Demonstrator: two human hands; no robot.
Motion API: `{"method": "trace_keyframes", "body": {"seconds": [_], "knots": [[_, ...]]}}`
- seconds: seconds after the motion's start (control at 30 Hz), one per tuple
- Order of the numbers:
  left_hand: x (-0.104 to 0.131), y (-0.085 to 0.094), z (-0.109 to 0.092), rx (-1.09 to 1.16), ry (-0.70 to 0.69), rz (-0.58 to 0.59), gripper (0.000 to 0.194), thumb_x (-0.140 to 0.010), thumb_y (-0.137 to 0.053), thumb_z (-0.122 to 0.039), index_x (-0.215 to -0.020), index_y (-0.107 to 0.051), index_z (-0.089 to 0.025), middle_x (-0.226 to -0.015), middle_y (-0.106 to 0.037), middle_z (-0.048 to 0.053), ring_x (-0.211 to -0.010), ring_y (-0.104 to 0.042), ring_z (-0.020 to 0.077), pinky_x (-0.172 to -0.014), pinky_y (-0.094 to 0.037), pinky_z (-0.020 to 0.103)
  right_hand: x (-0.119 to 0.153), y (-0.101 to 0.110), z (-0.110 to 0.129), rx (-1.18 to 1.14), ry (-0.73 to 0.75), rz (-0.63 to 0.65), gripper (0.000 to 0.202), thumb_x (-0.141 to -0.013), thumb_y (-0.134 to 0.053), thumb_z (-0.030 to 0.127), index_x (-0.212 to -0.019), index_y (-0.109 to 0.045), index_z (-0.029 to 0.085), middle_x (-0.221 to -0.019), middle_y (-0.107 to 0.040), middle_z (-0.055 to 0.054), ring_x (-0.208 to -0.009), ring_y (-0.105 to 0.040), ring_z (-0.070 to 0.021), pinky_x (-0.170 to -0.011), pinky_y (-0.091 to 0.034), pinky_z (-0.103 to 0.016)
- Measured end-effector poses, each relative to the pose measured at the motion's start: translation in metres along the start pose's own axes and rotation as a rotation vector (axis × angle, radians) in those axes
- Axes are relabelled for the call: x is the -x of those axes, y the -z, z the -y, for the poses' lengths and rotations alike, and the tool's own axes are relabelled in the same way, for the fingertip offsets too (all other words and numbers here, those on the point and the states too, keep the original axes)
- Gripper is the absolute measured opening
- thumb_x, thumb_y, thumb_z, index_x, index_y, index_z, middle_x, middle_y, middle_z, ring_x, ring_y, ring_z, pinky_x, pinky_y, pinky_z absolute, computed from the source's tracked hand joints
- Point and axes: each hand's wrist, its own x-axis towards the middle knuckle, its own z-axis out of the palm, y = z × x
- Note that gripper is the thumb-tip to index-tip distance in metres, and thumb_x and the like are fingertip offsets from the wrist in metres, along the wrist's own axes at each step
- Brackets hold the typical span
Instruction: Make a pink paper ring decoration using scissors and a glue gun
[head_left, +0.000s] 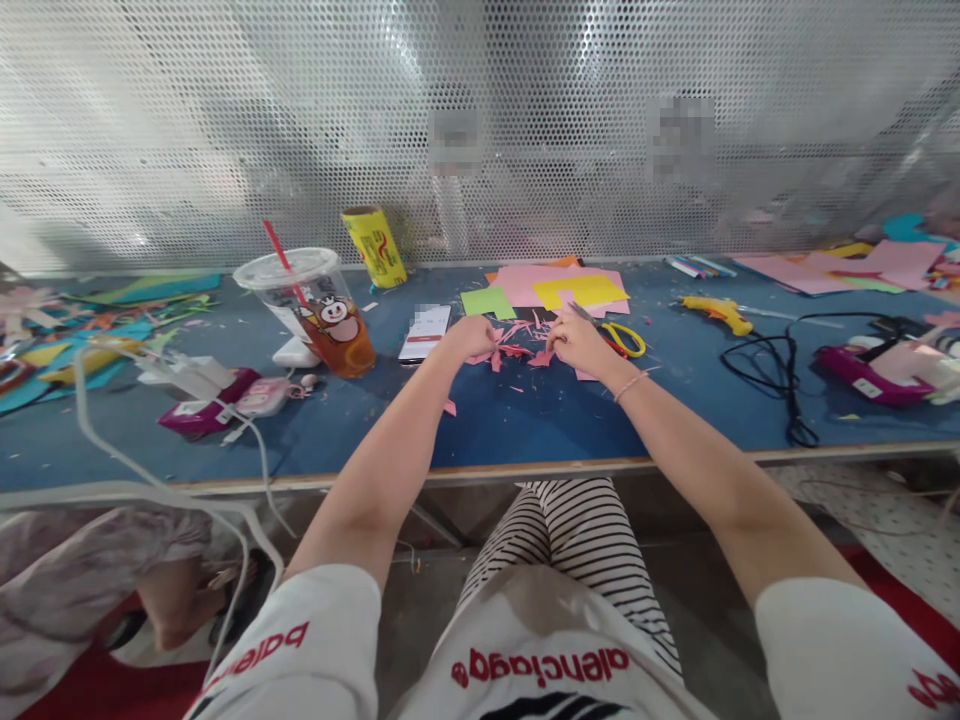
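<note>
My left hand (475, 338) is closed, with its fingertips on a bit of pink paper (495, 358) at the left of a scatter of cut scraps. Across from it, my right hand (576, 340) has its fingers curled down by another pink scrap (540, 358); whether it pinches that piece is hard to see. Thin pink slivers (525, 328) lie between the hands. Scissors with yellow handles (628, 340) rest beside the right hand, partly hidden by it. Behind the hands are pink sheets (525, 285), a yellow sheet (585, 292) and a green sheet (487, 302).
A phone (425, 333) and a drink cup (322, 320) with a red straw stand left, with a yellow can (375, 250) behind. A yellow glue gun (716, 314), black cable (787, 370) and purple power strip (862, 375) lie right. A perforated metal screen (525, 130) closes the back.
</note>
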Motion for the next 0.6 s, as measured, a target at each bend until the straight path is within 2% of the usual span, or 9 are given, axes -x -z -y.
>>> {"method": "trace_keyframes", "body": {"seconds": [0.1,0.23,0.37,0.47,0.53,0.6], "knots": [[0.004,0.002,-0.004,-0.095,0.046,0.073,0.01,-0.051,-0.061,-0.009,-0.05,-0.066,-0.018,-0.05,-0.06,0.005,-0.073,-0.062,0.0214,-0.075,-0.042,0.03,0.001,-0.004,0.003,-0.021,0.027,0.063,0.029,-0.071,-0.046,0.003,-0.074,-0.071,0.016,-0.087,-0.058,-0.007,-0.085,-0.055,-0.0173,-0.084,-0.044,-0.034],[0.006,0.006,-0.007,-0.151,0.065,0.054,0.019,-0.053,-0.058,-0.004,-0.06,-0.07,-0.017,-0.066,-0.069,0.007,-0.079,-0.064,0.0217,-0.075,-0.042,0.029,0.002,-0.009,0.007,-0.034,0.065,0.122,0.026,-0.074,-0.048,0.005,-0.077,-0.071,0.016,-0.089,-0.058,-0.008,-0.088,-0.055,-0.0179,-0.084,-0.044,-0.034],[0.005,0.009,-0.008,-0.132,0.046,-0.001,0.023,-0.058,-0.056,-0.005,-0.068,-0.072,-0.016,-0.078,-0.072,0.009,-0.082,-0.064,0.0223,-0.074,-0.042,0.028,0.002,-0.01,0.007,-0.034,0.065,0.083,0.026,-0.073,-0.048,0.003,-0.075,-0.07,0.017,-0.087,-0.056,-0.007,-0.085,-0.055,-0.0172,-0.081,-0.045,-0.034],[0.006,0.01,-0.013,-0.053,-0.075,-0.1,0.024,-0.064,-0.052,-0.007,-0.074,-0.072,-0.016,-0.078,-0.071,0.008,-0.079,-0.062,0.0203,-0.075,-0.043,0.029,0.0,-0.01,0.006,-0.074,0.079,-0.011,0.024,-0.074,-0.048,0.005,-0.077,-0.068,0.017,-0.086,-0.057,-0.007,-0.086,-0.055,-0.0179,-0.082,-0.046,-0.036],[0.008,0.008,-0.021,0.012,-0.226,-0.22,0.024,-0.069,-0.05,-0.009,-0.077,-0.071,-0.016,-0.079,-0.07,0.006,-0.079,-0.061,0.0187,-0.078,-0.043,0.03,-0.002,-0.011,0.005,-0.175,0.047,-0.105,0.02,-0.077,-0.049,0.011,-0.087,-0.066,0.017,-0.088,-0.058,-0.007,-0.087,-0.056,-0.0181,-0.083,-0.047,-0.037],[0.01,0.005,-0.031,0.076,-0.395,-0.364,0.021,-0.072,-0.05,-0.01,-0.076,-0.069,-0.017,-0.08,-0.069,0.005,-0.082,-0.06,0.0179,-0.084,-0.042,0.032,-0.003,-0.013,0.004,-0.342,-0.052,-0.17,0.023,-0.081,-0.051,0.022,-0.102,-0.06,0.018,-0.092,-0.061,-0.007,-0.085,-0.057,-0.0175,-0.081,-0.049,-0.038]]}}
